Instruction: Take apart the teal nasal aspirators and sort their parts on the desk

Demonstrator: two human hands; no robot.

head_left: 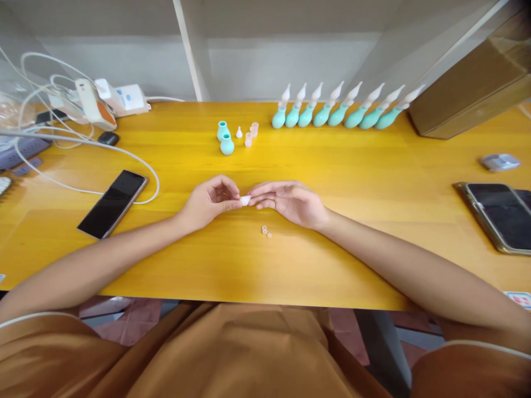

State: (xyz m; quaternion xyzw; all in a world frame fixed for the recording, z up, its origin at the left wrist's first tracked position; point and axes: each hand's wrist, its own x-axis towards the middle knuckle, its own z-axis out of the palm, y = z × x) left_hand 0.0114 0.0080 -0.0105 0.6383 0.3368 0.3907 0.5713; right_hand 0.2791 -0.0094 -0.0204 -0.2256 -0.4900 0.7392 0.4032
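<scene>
Between thumb and forefinger, my left hand [211,202] pinches a small white cone-shaped tip [245,200] above the table. The fingers of my right hand [292,202] are stretched out and apart, with a fingertip touching or almost touching the tip's right end. Below them lie several tiny pink rings or plugs [264,230]. Farther back are two teal squeeze bulbs [227,144], a white nozzle [239,132] and two pink translucent connectors [248,139].
A row of several assembled teal bulbs with clear tips [321,115] stands along the back. A cardboard box [468,83] is at back right. Phones lie at left [113,204] and right [504,215]. Chargers [128,98] and white cables [155,171] crowd the left.
</scene>
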